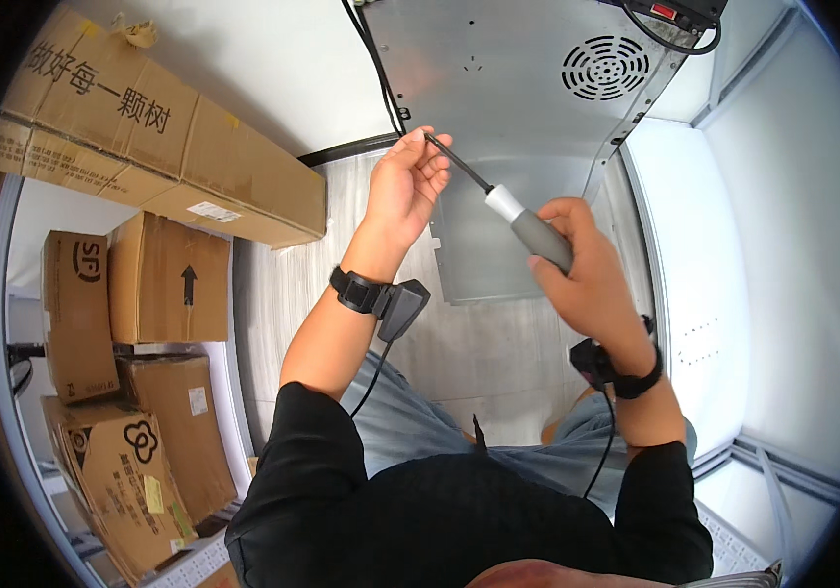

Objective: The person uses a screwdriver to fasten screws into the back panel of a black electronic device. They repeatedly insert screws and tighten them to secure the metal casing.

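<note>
Right hand (582, 260), grip closed fully around the grey handle of a screwdriver (528, 227), thumb side toward the white collar; tool slanted, tip pointing up and to the left. Left hand (408, 186), grip pinched shut on the far end of the dark shaft, fingertips (437, 145) curled over the tip. Screwdriver thus spans between both hands, held in the air above the floor and in front of the metal panel, touching nothing else. Nearest items: black sleeves (312, 461) on both forearms and grey trousers (420, 421) at the lower edge. Wrists: black strap with a small black unit (395, 304) on the left wrist, a like unit (596, 365) on the right, each with a thin black cable hanging toward the lap. Middle ground: pale wood-grain floor (469, 343), with a flat grey metal sheet lying on it below the hands. Left side: stack of brown cardboard boxes (160, 279), the topmost a long carton (146, 127) reaching toward the far wall. Right side: white panel (704, 284) standing along the floor. Far: large grey sheet-metal panel (508, 88) with a round vent grille (604, 67) at its upper right, a black cable (381, 78) running down its left edge.
</note>
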A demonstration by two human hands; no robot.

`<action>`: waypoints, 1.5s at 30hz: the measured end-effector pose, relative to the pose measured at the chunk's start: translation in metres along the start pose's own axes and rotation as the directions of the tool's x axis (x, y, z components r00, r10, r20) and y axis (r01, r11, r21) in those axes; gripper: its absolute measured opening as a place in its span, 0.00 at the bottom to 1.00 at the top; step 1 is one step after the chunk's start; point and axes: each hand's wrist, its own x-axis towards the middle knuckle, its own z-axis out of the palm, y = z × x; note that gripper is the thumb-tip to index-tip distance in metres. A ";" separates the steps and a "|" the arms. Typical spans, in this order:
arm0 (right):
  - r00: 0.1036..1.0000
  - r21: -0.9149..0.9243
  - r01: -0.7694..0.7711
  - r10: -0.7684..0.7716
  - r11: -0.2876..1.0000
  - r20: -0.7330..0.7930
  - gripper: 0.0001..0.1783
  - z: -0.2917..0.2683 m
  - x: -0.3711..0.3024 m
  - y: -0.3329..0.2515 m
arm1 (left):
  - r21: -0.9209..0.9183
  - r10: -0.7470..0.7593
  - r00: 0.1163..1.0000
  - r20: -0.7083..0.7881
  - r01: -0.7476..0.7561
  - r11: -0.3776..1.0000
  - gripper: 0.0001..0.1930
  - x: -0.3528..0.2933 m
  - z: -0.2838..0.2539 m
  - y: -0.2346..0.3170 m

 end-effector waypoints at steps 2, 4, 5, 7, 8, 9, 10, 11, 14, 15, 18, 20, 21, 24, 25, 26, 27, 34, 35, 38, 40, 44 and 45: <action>0.999 0.026 -0.002 0.003 1.000 -0.050 0.23 0.024 -0.004 -0.006 | -0.006 -0.021 1.000 0.021 0.021 1.000 0.09 0.005 -0.004 0.012; 0.997 0.012 -0.023 0.023 1.000 -0.079 0.24 0.044 -0.007 -0.015 | 0.011 -0.037 0.999 0.034 0.037 0.999 0.09 0.009 -0.007 0.021; 0.995 0.005 -0.033 0.033 0.999 -0.093 0.25 0.053 -0.007 -0.021 | 0.019 -0.038 0.999 0.033 0.037 0.999 0.09 0.012 -0.006 0.024; 0.992 -0.009 -0.012 0.010 1.000 -0.126 0.25 0.070 -0.002 -0.030 | 0.035 -0.051 0.998 0.023 0.050 0.998 0.10 0.019 -0.010 0.027; 0.986 -0.014 0.024 -0.026 1.000 -0.164 0.24 0.081 0.000 -0.027 | 0.051 -0.047 0.999 0.013 0.046 0.998 0.10 0.021 -0.011 0.030; 0.977 -0.019 0.063 -0.066 0.998 -0.205 0.24 0.089 0.002 -0.026 | 0.071 -0.040 0.999 0.004 0.039 0.997 0.10 0.023 -0.012 0.032; 0.973 0.025 0.070 -0.063 0.997 -0.222 0.23 0.095 0.005 -0.027 | 0.090 -0.032 0.999 -0.004 0.032 0.995 0.10 0.026 -0.013 0.034; 0.970 0.020 0.071 -0.064 0.997 -0.235 0.23 0.100 0.006 -0.028 | 0.101 -0.031 0.999 0.008 0.030 0.994 0.10 0.028 -0.015 0.036; 0.963 -0.007 0.067 -0.066 0.998 -0.263 0.23 0.112 0.012 -0.032 | 0.113 -0.054 0.998 0.016 0.051 0.992 0.11 0.035 -0.019 0.040; 0.959 -0.008 0.074 -0.073 0.997 -0.275 0.22 0.116 0.012 -0.033 | 0.112 -0.057 0.998 0.024 0.054 0.992 0.11 0.036 -0.021 0.041; 0.955 -0.007 0.065 -0.065 0.998 -0.288 0.22 0.121 0.011 -0.035 | 0.137 -0.058 0.998 0.029 0.054 0.989 0.11 0.040 -0.025 0.040; 0.954 -0.015 0.052 -0.054 0.999 -0.294 0.21 0.123 0.011 -0.035 | 0.189 -0.047 0.999 0.009 0.044 0.981 0.12 0.040 -0.025 0.039; 0.952 -0.019 0.055 -0.058 0.998 -0.300 0.21 0.123 0.011 -0.035 | 0.197 -0.047 0.999 0.004 0.045 0.979 0.12 0.040 -0.025 0.040; 0.956 0.005 0.038 -0.035 0.999 -0.292 0.22 0.123 0.011 -0.038 | 0.219 -0.043 0.999 -0.014 0.045 0.975 0.12 0.040 -0.024 0.041; 0.958 0.017 0.029 -0.023 0.999 -0.286 0.22 0.122 0.011 -0.040 | 0.225 -0.040 0.999 -0.023 0.044 0.973 0.12 0.040 -0.022 0.041; 0.957 0.044 0.010 0.003 0.999 -0.289 0.21 0.122 0.010 -0.043 | 0.231 -0.036 0.999 -0.031 0.042 0.972 0.12 0.039 -0.021 0.041; 0.955 0.065 -0.008 0.027 0.998 -0.295 0.21 0.122 0.011 -0.047 | 0.246 -0.038 0.999 -0.035 0.045 0.968 0.12 0.039 -0.019 0.041; 0.963 0.226 -0.136 0.182 0.964 -0.197 0.21 0.119 0.012 -0.059 | 0.273 -0.080 0.997 -0.018 0.082 0.958 0.12 0.033 -0.019 0.049; 0.963 0.228 -0.128 0.176 0.965 -0.205 0.22 0.119 0.012 -0.057 | 0.270 -0.095 0.995 0.017 0.087 0.959 0.13 0.031 -0.016 0.051; 0.957 0.314 -0.159 0.224 0.936 -0.182 0.23 0.126 0.010 -0.053 | 0.278 -0.138 0.985 0.101 0.105 0.955 0.13 0.020 -0.011 0.061; 0.943 0.444 -0.243 0.317 0.862 -0.101 0.23 0.127 0.010 -0.056 | 0.283 -0.152 0.978 0.145 0.106 0.953 0.13 0.015 -0.010 0.064; 0.903 0.596 -0.378 0.424 0.709 0.068 0.26 0.120 0.011 -0.071 | 0.312 -0.143 0.984 0.102 0.105 0.944 0.12 0.019 -0.014 0.062; 0.900 0.595 -0.395 0.426 0.700 0.097 0.27 0.117 0.009 -0.072 | 0.309 -0.142 0.986 0.093 0.107 0.945 0.12 0.020 -0.014 0.060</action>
